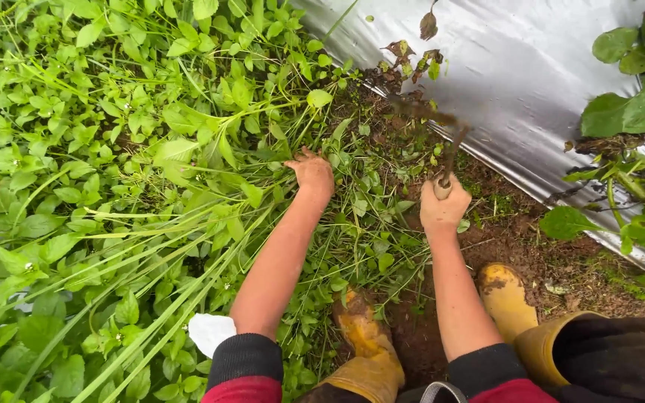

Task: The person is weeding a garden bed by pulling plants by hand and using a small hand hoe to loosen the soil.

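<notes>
My left hand (311, 173) is closed around a bunch of long green weed stems (210, 157) that lean over to the left. My right hand (444, 206) grips the wooden handle of a small hand tool (448, 160); its blade end is blurred with motion above the brown soil (404, 119). Bits of dirt and torn leaves (412, 56) hang in the air above the tool. Both forearms are bare and muddy, with dark sleeves pushed up.
Dense green weeds (76, 186) fill the left half. Silver plastic mulch sheeting (516, 82) runs along the right, with broad-leaved plants (636, 112) growing from it. My yellow muddy rubber boots (505, 298) stand on bare wet soil. A white scrap (210, 332) lies near my left elbow.
</notes>
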